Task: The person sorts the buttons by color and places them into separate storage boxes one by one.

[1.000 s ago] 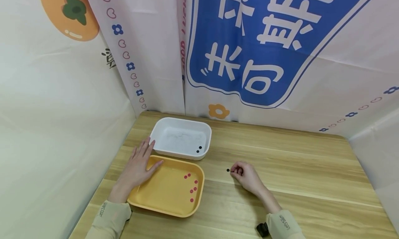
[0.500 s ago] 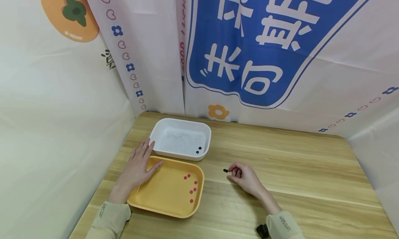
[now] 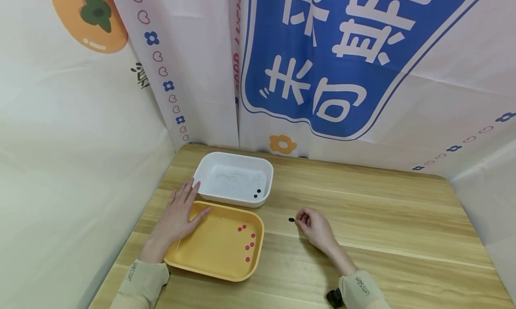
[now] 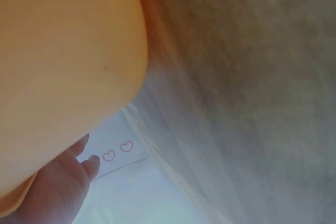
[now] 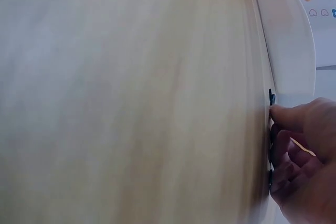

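My left hand [image 3: 177,217] lies spread over the left rim of a yellow tray [image 3: 209,274], its fingertips beside the white tray [image 3: 268,174]. In the left wrist view the yellow tray's wall [image 4: 73,56] covers much of that hand. On the wooden table, my right hand [image 3: 317,230] has curled fingers, thumb and forefinger at a pair of small black discs [image 3: 291,220]. The right wrist view shows a black disc [image 5: 273,98] at the fingertip and further dark pieces under the curled fingers, partly hidden. Whether these are buttons is too small to tell.
Several small red discs [image 3: 247,247] lie in the yellow tray's right part. Two black discs [image 3: 257,193] sit in the white tray's near right corner. A printed cloth [image 3: 342,152] hangs behind the table [image 3: 403,228]. A black device [image 3: 334,298] is at the right cuff.
A second black disc has come into view beside the first, and the pair now sits slightly further left. My right hand has shifted slightly left. The left hand has stayed put.
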`<action>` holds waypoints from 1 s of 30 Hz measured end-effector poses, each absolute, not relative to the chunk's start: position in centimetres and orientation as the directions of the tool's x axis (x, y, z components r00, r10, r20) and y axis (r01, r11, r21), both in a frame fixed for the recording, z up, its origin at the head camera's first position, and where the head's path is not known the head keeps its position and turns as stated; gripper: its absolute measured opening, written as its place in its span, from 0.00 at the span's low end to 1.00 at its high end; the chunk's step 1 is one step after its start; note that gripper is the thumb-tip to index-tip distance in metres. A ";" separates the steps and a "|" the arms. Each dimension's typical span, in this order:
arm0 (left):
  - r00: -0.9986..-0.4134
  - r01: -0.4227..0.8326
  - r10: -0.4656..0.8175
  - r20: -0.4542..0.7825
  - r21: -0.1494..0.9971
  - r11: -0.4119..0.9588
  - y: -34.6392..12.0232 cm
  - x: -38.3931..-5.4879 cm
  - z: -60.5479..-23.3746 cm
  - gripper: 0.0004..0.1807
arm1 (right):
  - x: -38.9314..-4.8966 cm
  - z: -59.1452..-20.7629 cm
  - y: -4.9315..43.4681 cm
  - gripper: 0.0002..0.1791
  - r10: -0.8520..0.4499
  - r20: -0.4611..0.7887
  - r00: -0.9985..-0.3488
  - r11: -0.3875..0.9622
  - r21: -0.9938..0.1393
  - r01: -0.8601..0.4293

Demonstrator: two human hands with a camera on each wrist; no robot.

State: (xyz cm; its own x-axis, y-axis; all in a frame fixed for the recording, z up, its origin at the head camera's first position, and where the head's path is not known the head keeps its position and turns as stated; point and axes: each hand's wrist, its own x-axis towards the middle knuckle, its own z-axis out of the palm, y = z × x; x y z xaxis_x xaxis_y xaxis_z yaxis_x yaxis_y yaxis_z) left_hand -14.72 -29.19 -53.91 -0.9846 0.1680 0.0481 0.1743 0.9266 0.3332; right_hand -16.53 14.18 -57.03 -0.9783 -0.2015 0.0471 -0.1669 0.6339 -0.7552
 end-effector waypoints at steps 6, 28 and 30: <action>-0.983 0.185 0.172 0.067 0.326 0.927 -29.1 -14.8 -53.8 0.52 | -16.8 -57.6 14.5 0.10 -0.199 0.140 -0.970 0.565 -0.792 -0.231; -0.981 0.192 0.176 0.080 0.327 0.925 -29.0 -14.6 -53.3 0.51 | -17.3 -59.1 14.5 0.06 -0.165 0.156 -0.974 0.680 -0.697 -0.227; -0.982 0.189 0.175 0.074 0.325 0.926 -29.0 -14.6 -53.3 0.51 | -16.9 -57.9 14.3 0.03 -0.178 0.139 -0.974 0.645 -0.731 -0.223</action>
State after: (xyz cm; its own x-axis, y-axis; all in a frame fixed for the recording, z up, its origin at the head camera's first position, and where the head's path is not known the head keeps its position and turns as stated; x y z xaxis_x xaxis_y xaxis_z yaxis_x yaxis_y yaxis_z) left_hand -14.62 -29.02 -53.31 -0.9818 0.1748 0.0740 0.1894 0.9265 0.3252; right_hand -16.90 14.25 -57.90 -0.9741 -0.1784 0.1392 -0.2225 0.6448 -0.7312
